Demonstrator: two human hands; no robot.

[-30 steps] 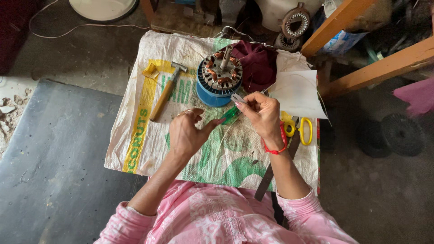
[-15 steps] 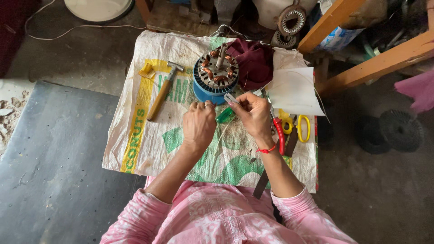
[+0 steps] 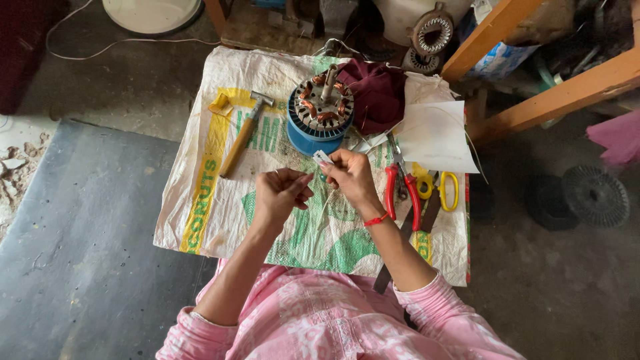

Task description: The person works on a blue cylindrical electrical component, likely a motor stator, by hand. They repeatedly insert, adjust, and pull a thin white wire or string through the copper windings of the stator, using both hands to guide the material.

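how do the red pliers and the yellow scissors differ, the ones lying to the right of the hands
The red pliers have red handles that run long and nearly straight toward the person; the yellow scissors have yellow handles ending in oval finger loops. The pliers lie closer to the right hand, just beside its wrist; the scissors lie further out, near the edge of the woven sack. Both lie flat on the sack, untouched, under the white paper sheet's near edge.

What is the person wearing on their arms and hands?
Both arms wear loose pink sleeves with a faint pale print, pushed up near the elbows: the left sleeve and right sleeve. The left hand is bare, no glove or band showing. The right hand is bare too, with a thin red band round its wrist.
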